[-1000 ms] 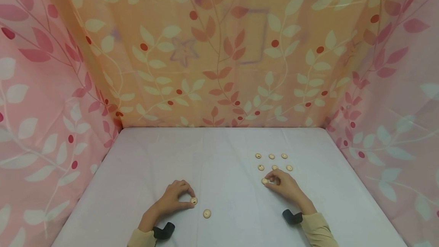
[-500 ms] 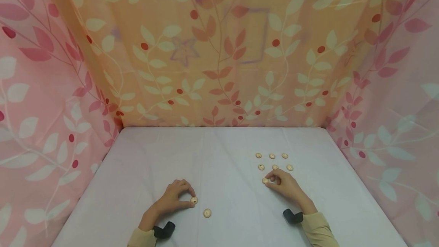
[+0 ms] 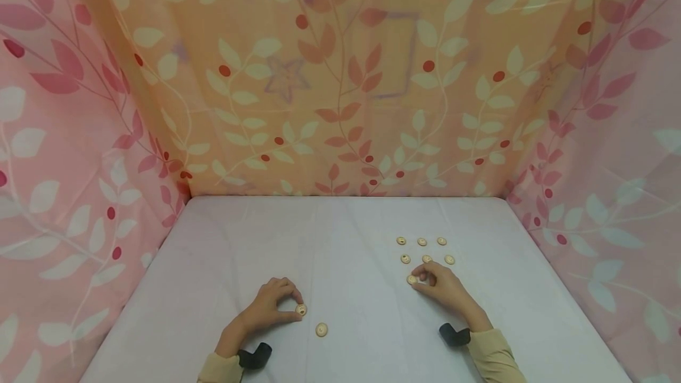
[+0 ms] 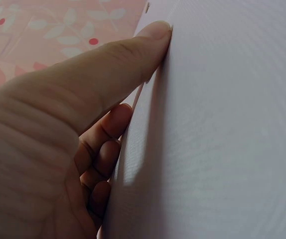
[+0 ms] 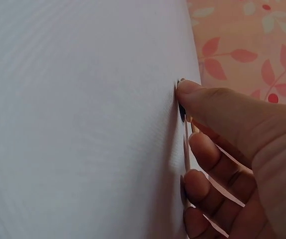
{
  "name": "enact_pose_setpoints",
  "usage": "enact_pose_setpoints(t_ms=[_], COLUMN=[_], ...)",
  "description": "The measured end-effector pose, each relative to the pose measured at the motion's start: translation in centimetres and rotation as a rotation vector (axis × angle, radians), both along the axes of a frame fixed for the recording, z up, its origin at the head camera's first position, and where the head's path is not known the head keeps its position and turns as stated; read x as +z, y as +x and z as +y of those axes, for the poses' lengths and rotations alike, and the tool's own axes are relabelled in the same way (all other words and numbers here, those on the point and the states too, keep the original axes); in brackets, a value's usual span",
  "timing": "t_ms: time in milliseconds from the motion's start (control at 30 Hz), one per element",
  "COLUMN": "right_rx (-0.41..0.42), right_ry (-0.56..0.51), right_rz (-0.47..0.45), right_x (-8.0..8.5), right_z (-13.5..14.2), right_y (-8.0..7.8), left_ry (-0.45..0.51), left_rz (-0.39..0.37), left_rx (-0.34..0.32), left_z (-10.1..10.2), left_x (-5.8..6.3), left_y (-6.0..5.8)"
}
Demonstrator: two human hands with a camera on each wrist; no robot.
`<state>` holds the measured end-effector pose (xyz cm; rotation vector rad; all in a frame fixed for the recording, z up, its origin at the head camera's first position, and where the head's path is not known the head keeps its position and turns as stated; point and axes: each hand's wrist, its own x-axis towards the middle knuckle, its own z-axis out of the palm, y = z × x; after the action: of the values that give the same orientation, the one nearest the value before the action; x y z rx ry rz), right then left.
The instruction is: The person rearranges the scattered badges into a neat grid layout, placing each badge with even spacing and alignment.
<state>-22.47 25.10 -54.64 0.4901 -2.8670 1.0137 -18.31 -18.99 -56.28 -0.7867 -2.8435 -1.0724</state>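
Note:
My left hand (image 3: 272, 306) lies low on the white table, pinching a small round wooden disc (image 3: 301, 310) with a dark mark between thumb and index finger. A second wooden disc (image 3: 321, 330) sits just to its right, untouched. Farther right, my right hand (image 3: 444, 288) has thumb and index finger at the edges of another disc (image 3: 412, 279). In the left wrist view the thumb (image 4: 155, 32) reaches down to the tabletop and hides the disc. The right wrist view shows the thumb (image 5: 190, 89) over the disc's edge, other fingers curled beneath.
Beyond the right hand, more discs lie in two rows of three, with one (image 3: 422, 242) in the far row and one (image 3: 449, 259) in the near row. Leaf-patterned cloth (image 3: 340, 105) walls in the white table (image 3: 255, 229) at back and sides. Each wrist carries a black mount (image 3: 454, 336).

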Motion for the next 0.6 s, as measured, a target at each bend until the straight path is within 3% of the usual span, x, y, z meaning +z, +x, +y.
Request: enact_pose_setpoints(t_ms=[600], right_rx=[0.016], right_ry=[-0.011], right_rz=[0.046], right_x=[0.03], right_z=[-0.76], right_y=[0.68], left_ry=[-0.002], left_rz=[0.019], left_rx=[0.003], left_z=[0.03], left_x=[-0.3], left_y=[-0.13])
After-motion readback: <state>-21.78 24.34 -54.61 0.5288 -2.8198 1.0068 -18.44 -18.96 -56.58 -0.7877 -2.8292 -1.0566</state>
